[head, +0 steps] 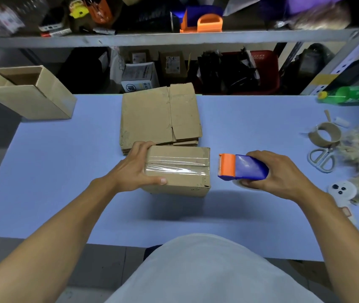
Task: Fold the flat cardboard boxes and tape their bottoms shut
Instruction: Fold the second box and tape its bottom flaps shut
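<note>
At centre frame, a taped box [177, 170] is gripped by the left hand [137, 169]; the tape dispenser [243, 167] is clasped by the right hand [277, 171]. The upper-left open box's [29, 92] interior is shadowed.

A single wide-angle camera worn on the person's head looks forward and steeply down over the blue tabletop [64, 182], close above both forearms, with cluttered shelves [174, 38] across the top.

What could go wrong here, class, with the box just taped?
1. The dispenser in the right hand shows its orange blade end bare, near the left hand: a cut is possible.
2. The tape on the box looks wrinkled, so it may lift.
</note>
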